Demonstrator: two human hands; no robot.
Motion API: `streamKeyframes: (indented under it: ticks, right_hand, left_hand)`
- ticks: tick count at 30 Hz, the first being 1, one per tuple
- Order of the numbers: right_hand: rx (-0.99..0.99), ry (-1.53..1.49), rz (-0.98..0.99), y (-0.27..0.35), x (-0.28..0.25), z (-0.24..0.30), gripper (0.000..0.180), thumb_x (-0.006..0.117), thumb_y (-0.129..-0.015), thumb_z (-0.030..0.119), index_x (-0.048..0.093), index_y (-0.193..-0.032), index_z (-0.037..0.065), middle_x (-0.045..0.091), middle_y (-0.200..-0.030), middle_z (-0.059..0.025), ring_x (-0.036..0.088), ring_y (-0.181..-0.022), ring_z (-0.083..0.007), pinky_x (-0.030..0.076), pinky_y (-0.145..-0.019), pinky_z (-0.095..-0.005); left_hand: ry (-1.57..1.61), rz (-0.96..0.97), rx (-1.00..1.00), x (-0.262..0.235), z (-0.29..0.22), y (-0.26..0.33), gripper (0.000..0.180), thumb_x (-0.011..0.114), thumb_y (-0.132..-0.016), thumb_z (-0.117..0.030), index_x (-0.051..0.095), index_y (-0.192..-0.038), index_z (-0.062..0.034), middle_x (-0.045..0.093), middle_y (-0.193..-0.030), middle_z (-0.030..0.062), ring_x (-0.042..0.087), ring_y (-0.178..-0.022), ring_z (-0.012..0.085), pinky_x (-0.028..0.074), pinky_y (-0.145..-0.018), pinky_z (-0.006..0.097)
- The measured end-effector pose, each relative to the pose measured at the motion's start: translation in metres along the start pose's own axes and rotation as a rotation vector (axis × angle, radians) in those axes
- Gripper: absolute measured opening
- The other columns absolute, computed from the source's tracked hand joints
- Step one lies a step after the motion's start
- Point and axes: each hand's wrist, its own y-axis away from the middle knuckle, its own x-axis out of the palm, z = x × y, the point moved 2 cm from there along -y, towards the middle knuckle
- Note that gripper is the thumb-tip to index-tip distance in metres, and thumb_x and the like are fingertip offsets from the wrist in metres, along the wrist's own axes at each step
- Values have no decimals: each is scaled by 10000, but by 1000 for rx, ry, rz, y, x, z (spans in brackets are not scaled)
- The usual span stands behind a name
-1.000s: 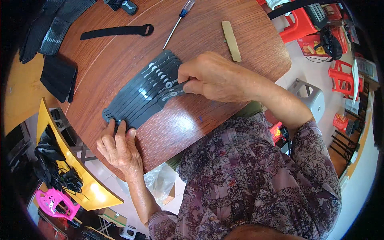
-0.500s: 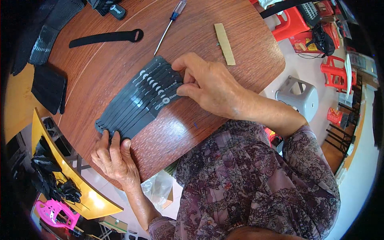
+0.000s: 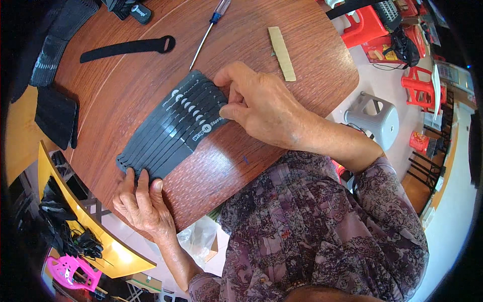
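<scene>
A fanned stack of black hook-and-loop straps [image 3: 161,128] with pale printing lies slantwise on the wooden table, its edges overlapping in steps. My right hand [image 3: 264,103] is closed at the upper right end of the stack, thumb and forefinger curled over the edge of the straps. At the lower left end, my left hand [image 3: 141,201] rests its fingertips against the straps, its thumb held apart. Beyond the stack lies a single black strap [image 3: 126,49] with a looped end. A screwdriver [image 3: 204,43] with a blue and clear handle points toward the stack.
A cardboard strip [image 3: 283,54] lies on the far right of the table [image 3: 322,60]. More stacked black straps [image 3: 48,60] line the left side. A grey stool [image 3: 375,121] and red chairs [image 3: 420,90] stand on the floor to the right. A yellow board [image 3: 100,241] is at lower left.
The strap stack, loose strap and screwdriver appear slightly farther left, partly with a small shift of the view. Both hands keep nearly the same pose at the stack's ends.
</scene>
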Motion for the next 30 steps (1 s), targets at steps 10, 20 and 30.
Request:
streamKeyframes:
  ticks: [10,20,30]
  right_hand:
    - [57,17,33,-2,-6,0,347,678,-728,-4,494,-1022,-26,598,-663,-131,631,-637,-268,475,-567,-347]
    - [32,50,33,-5,-4,-1,338,676,-720,-10,496,-1005,-33,596,-659,-141,625,-629,-287,472,-558,-359]
    - [13,195,30,-7,-2,3,346,681,-724,49,475,-994,-13,598,-660,-162,619,-637,-352,481,-571,-401]
  left_hand:
    - [0,-5,30,1,-4,-2,262,685,-791,-259,670,-936,-41,623,-1039,122,548,-932,291,436,-829,407]
    - [-14,12,28,1,-2,-1,265,679,-798,-254,668,-951,-38,619,-1051,121,550,-941,294,430,-843,412]
    - [6,25,17,-1,-1,3,264,654,-814,-225,655,-1019,-59,607,-1118,105,524,-980,277,375,-908,407]
